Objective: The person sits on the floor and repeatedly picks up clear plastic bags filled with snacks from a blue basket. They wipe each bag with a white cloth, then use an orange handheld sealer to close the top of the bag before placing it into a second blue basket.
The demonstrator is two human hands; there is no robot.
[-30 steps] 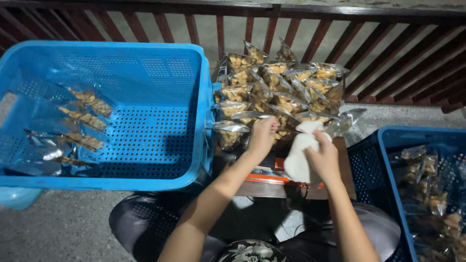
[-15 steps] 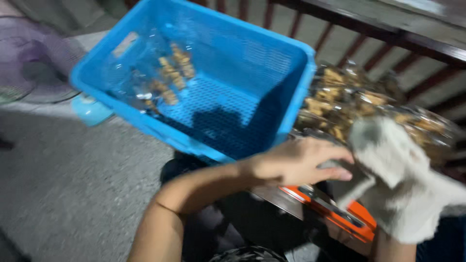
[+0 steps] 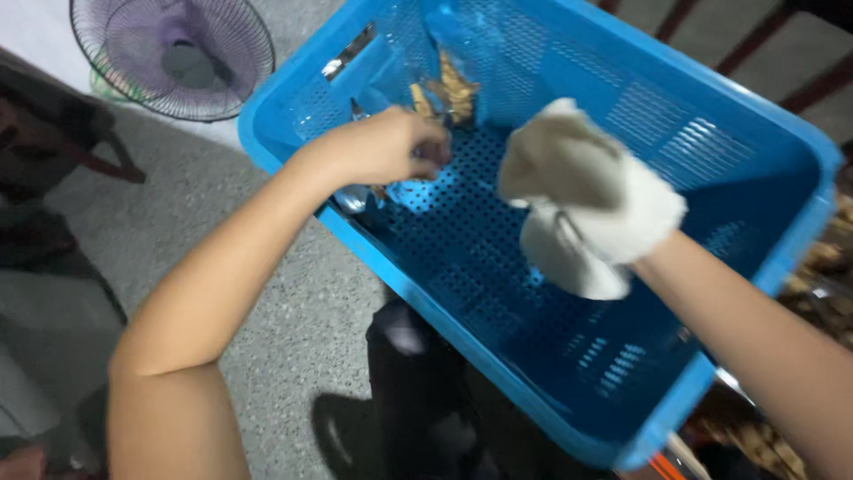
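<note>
Over the blue crate (image 3: 764, 258), her bare left hand (image 3: 386, 147) clenched on clear snack packets (image 3: 444, 89), while her right hand (image 3: 586, 209) gripped a white cloth (image 3: 569, 258).

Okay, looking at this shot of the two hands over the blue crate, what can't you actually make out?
- Left hand, head view: curled fingers hide what it grips.
- Right hand: white cloth glove covers it; grip unclear.
- Snack packets in blue crate: blurred.
- Packets at right edge: cut off.
</note>
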